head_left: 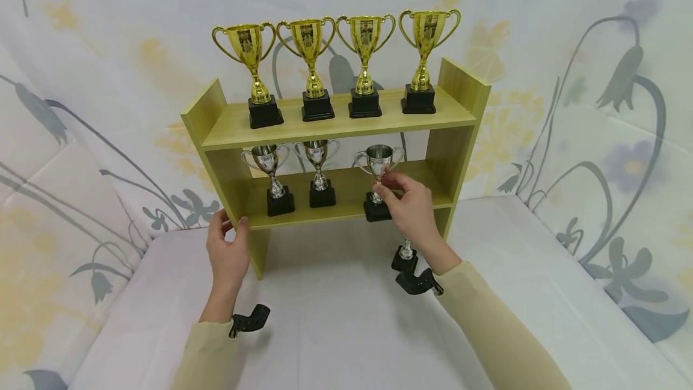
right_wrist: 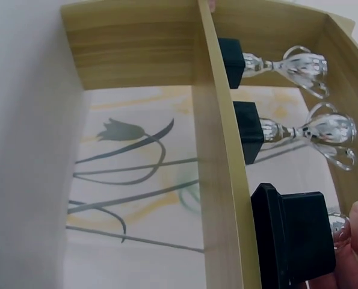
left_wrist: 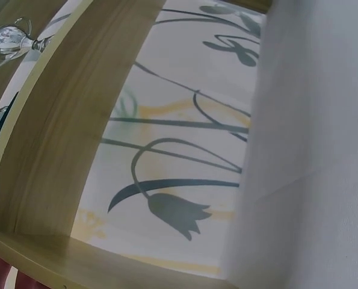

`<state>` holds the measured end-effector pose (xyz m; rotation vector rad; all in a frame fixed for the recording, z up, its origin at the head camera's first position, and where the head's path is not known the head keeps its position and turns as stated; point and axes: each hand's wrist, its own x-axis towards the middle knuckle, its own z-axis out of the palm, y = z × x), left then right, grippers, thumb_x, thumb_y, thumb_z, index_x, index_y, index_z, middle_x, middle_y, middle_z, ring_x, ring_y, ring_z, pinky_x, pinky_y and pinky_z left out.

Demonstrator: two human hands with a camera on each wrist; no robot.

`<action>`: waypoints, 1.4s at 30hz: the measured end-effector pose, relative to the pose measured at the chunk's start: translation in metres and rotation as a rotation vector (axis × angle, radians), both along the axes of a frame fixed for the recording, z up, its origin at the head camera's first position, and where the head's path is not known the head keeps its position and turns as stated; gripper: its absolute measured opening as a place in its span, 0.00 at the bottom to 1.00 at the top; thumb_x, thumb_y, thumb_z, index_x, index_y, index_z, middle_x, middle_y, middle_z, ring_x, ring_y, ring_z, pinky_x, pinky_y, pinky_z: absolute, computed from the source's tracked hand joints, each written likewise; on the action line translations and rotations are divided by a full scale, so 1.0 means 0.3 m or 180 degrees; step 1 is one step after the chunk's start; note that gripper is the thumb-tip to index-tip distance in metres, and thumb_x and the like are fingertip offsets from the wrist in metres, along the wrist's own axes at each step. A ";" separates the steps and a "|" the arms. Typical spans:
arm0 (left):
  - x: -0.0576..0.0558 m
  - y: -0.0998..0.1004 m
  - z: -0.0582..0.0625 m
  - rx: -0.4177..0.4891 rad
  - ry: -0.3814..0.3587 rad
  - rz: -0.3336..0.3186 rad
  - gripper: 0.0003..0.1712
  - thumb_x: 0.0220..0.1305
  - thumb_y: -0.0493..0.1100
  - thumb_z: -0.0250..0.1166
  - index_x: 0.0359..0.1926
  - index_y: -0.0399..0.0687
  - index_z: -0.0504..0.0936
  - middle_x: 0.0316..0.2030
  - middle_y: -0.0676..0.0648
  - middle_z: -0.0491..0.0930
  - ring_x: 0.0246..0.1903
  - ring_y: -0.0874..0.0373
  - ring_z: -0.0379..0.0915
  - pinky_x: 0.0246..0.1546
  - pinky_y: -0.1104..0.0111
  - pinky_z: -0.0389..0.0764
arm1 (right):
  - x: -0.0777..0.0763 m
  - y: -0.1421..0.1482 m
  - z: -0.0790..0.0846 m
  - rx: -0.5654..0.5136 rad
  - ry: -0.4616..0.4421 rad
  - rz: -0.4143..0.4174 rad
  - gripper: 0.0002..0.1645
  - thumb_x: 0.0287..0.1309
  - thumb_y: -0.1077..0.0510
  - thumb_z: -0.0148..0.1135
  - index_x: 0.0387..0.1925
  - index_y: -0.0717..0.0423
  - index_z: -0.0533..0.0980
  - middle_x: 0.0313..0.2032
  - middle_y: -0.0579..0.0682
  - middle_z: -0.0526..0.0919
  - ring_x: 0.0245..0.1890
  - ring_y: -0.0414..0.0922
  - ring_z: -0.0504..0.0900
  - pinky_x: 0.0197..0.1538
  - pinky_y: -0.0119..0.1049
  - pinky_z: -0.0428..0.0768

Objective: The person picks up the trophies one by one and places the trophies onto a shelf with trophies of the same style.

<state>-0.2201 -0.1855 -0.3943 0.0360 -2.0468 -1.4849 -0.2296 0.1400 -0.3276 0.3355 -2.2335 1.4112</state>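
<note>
My right hand (head_left: 414, 212) pinches a silver trophy cup (head_left: 379, 158) by its stem, at the right part of the lower board of a wooden shelf (head_left: 330, 135). In the right wrist view the trophy's black base (right_wrist: 305, 235) overlaps the board's front edge; whether it rests there I cannot tell. My left hand (head_left: 230, 251) grips the shelf's left side panel, thumb in front near the lower board. Two more silver trophies, a left one (head_left: 280, 202) and a middle one (head_left: 322, 194), stand upright on that board.
Several gold trophies (head_left: 249, 44) stand in a row on the top board. Another silver trophy (head_left: 405, 259) is on the white tabletop (head_left: 325, 318) beneath my right wrist, its cup hidden. A flower-patterned cloth (head_left: 568, 107) hangs behind and beside the shelf.
</note>
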 end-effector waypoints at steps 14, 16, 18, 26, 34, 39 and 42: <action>-0.002 0.007 0.002 0.0036 -0.0086 0.0056 0.20 0.74 0.40 0.54 0.63 0.39 0.71 0.54 0.41 0.71 0.52 0.58 0.67 0.45 0.70 0.73 | -0.021 -0.011 -0.007 -0.0036 -0.0008 -0.0024 0.13 0.63 0.58 0.67 0.44 0.63 0.83 0.41 0.54 0.87 0.43 0.48 0.84 0.45 0.45 0.83; -0.002 0.008 0.003 0.0036 -0.0095 0.0049 0.21 0.74 0.40 0.53 0.63 0.38 0.70 0.54 0.41 0.71 0.52 0.59 0.66 0.46 0.68 0.74 | -0.024 -0.014 -0.006 -0.0048 -0.0002 -0.0028 0.13 0.63 0.58 0.67 0.45 0.64 0.83 0.41 0.55 0.87 0.43 0.48 0.84 0.45 0.46 0.83; -0.001 0.009 0.002 0.0019 -0.0093 0.0056 0.21 0.74 0.42 0.53 0.63 0.39 0.70 0.54 0.42 0.71 0.51 0.59 0.67 0.47 0.67 0.74 | -0.026 -0.016 -0.004 -0.0056 0.0008 -0.0038 0.13 0.63 0.59 0.67 0.45 0.64 0.83 0.41 0.55 0.87 0.44 0.49 0.84 0.45 0.46 0.83; 0.000 0.008 -0.003 0.0079 -0.0041 0.0057 0.21 0.74 0.43 0.54 0.62 0.39 0.71 0.53 0.43 0.71 0.51 0.56 0.69 0.46 0.68 0.74 | -0.043 -0.032 -0.001 -0.0034 0.0038 -0.0082 0.12 0.62 0.58 0.68 0.44 0.63 0.83 0.40 0.55 0.87 0.43 0.50 0.84 0.45 0.47 0.83; 0.009 0.009 0.004 0.0081 -0.0065 0.0024 0.21 0.74 0.43 0.54 0.63 0.39 0.70 0.53 0.42 0.71 0.51 0.57 0.68 0.47 0.70 0.74 | -0.055 -0.038 -0.004 -0.0032 -0.0015 -0.0105 0.13 0.63 0.58 0.68 0.44 0.63 0.83 0.41 0.55 0.87 0.43 0.50 0.84 0.46 0.46 0.83; 0.011 0.011 0.008 0.0082 -0.0068 0.0027 0.21 0.74 0.43 0.54 0.63 0.39 0.70 0.53 0.43 0.71 0.51 0.59 0.67 0.47 0.71 0.74 | -0.062 -0.042 -0.001 -0.0010 0.0030 -0.0086 0.12 0.63 0.57 0.67 0.44 0.62 0.83 0.41 0.56 0.87 0.44 0.50 0.84 0.47 0.47 0.82; 0.008 0.013 0.005 0.0093 -0.0043 -0.0004 0.21 0.74 0.42 0.54 0.63 0.38 0.70 0.53 0.42 0.71 0.50 0.59 0.67 0.46 0.71 0.73 | -0.066 -0.043 -0.004 -0.0029 0.0037 -0.0070 0.12 0.63 0.58 0.67 0.44 0.62 0.83 0.41 0.56 0.86 0.44 0.51 0.84 0.46 0.47 0.82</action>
